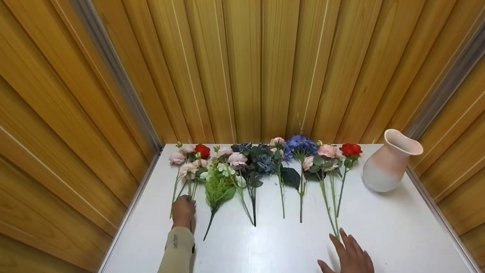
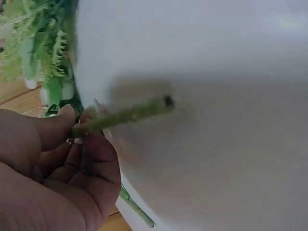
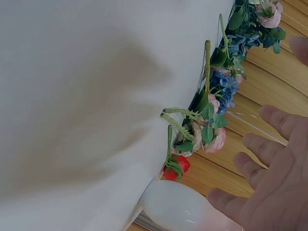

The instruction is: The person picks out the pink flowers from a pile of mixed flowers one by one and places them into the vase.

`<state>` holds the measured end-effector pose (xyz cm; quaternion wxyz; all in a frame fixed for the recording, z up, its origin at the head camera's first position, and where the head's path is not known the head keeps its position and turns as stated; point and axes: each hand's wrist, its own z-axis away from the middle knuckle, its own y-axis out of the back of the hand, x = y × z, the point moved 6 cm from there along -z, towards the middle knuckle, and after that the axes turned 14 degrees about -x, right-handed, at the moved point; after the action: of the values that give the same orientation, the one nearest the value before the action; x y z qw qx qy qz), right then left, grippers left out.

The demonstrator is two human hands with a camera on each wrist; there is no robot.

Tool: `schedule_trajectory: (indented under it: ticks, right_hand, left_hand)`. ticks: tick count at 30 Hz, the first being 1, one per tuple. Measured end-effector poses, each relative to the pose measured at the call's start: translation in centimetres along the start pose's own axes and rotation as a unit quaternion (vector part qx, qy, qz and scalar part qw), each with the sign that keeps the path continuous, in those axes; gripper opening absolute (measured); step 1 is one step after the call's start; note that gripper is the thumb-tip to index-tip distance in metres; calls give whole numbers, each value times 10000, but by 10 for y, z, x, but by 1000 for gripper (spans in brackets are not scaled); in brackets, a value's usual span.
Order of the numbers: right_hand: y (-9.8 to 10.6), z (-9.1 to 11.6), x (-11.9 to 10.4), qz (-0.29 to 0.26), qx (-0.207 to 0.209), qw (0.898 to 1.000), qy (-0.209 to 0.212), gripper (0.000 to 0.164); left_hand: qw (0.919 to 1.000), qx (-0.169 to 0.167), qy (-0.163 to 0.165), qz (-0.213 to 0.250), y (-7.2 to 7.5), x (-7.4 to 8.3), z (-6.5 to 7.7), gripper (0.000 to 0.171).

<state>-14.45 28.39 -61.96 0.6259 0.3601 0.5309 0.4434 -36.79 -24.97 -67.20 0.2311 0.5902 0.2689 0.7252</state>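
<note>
At the left end of a row of artificial flowers, my left hand [image 1: 184,210] pinches a green flower stem [image 2: 130,114] between thumb and fingers. The cut end of that stem sticks out toward the camera in the left wrist view. Just above this hand are pale pink blooms [image 1: 188,170] and a red rose [image 1: 202,151]; which bloom the stem belongs to I cannot tell. My right hand [image 1: 351,253] is spread over the table's front right, holding nothing. Its fingertips are near the lower stems of a pink peony spray [image 1: 327,151].
On the white table [image 1: 273,246], greenery [image 1: 218,185], dark blue flowers [image 1: 265,163], a blue hydrangea [image 1: 300,146] and a second red rose [image 1: 350,149] continue the row. A pink-and-white vase [image 1: 386,167] stands at the back right. Wood-panelled walls enclose the table's back and sides.
</note>
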Motion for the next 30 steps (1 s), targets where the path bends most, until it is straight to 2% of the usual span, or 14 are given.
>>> schedule_trajectory:
  ticks: [2,4,6,8,10,13,16,19,21,23,24,26,28,30]
  right_hand:
    - [-3,7,-3,73,282,9994,163,86]
    - [-5,12,-5,104,538,9980,324,81]
    - [-7,15,-7,61,607,9973,409,78]
    - [-8,19,-9,-3,604,9971,464,76]
    - [-6,20,-13,-76,674,9961,567,72]
    - [5,17,-27,-355,584,9954,664,65]
    - [22,5,-50,-1049,13,9925,620,53]
    - [38,-8,-80,-2082,-645,9751,413,40]
    - [45,-14,-98,-2726,-718,9586,399,35]
    - [52,-15,-104,-3213,-581,9447,307,34]
    - [53,-13,-105,-3393,-475,9392,247,34]
    - [52,-9,-103,-3646,-276,9308,10,33]
    - [48,-4,-97,-3817,-46,9238,-311,30]
    - [48,1,-89,-3879,193,9198,-561,24]
  left_hand:
    - [9981,8,28,613,10,10,17,29]
    - [9922,109,96,1236,22,29,38,34]
    - [9861,297,74,1635,28,39,50,35]
    - [9762,409,-60,2128,27,53,62,34]
    - [9614,364,-231,2718,20,72,74,31]
    - [9380,-81,-620,3411,-3,112,95,24]
    - [9150,-1020,-1047,3761,-42,157,118,23]
    - [8844,-2087,-1345,3952,-86,192,150,24]
    - [8636,-2715,-1304,4043,-113,206,172,23]
    - [8490,-3225,-1288,3983,-141,220,192,21]
    - [8454,-3404,-1277,3913,-152,225,200,21]
    - [8456,-3636,-1275,3696,-169,229,214,22]
    - [8500,-3779,-1335,3419,-180,231,225,23]
    - [8586,-3838,-1437,3080,-185,232,230,24]
